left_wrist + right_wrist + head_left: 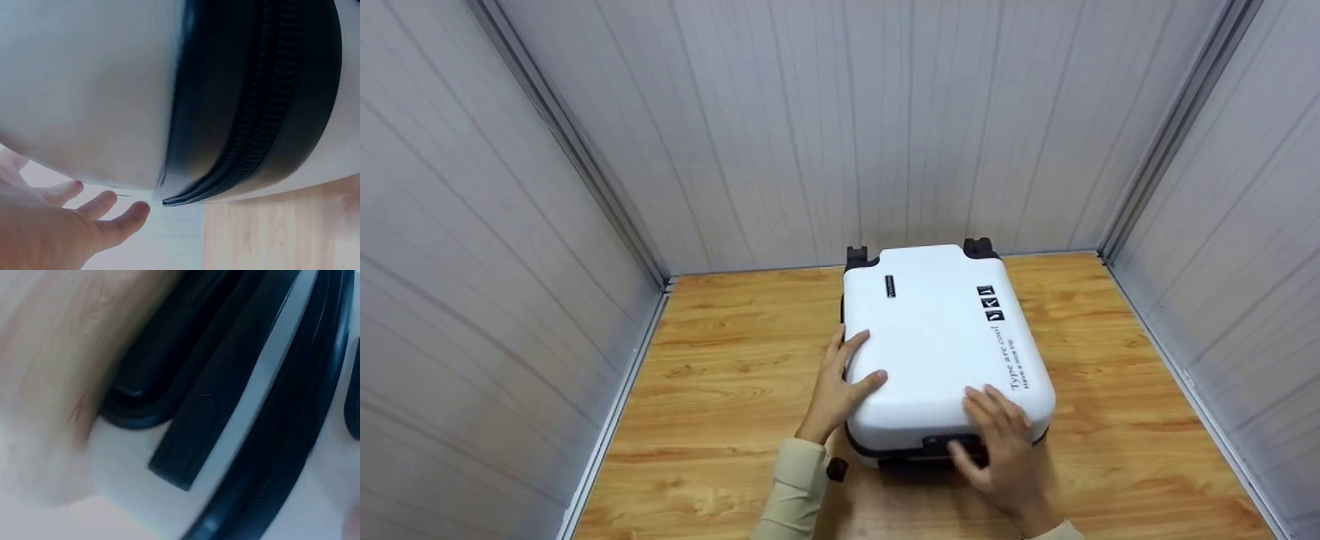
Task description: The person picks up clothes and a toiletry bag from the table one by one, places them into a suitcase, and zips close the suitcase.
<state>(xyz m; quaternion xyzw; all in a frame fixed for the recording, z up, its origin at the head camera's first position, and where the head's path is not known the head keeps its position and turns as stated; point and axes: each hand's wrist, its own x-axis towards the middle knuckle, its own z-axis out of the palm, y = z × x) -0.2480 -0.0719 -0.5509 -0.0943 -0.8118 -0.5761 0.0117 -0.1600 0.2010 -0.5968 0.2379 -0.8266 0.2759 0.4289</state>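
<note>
A white hard-shell suitcase (930,337) lies flat on the wood-patterned surface, its wheels toward the back wall. My left hand (838,386) rests along its left edge, with thumb and fingers spread over the top shell. In the left wrist view those fingers (126,222) extend beside the shell, and the black zipper (270,101) curves round the side. My right hand (1001,446) lies over the near right corner, fingers on the shell, thumb by the black side handle (949,442). In the right wrist view a black handle (185,439) crosses the suitcase's end; little of that hand shows.
Pale panelled walls (840,135) enclose the wood-grain surface (720,390) at the back and both sides. The suitcase's black wheels (979,247) sit close to the back wall. A small black object (837,469) is beside the left cuff.
</note>
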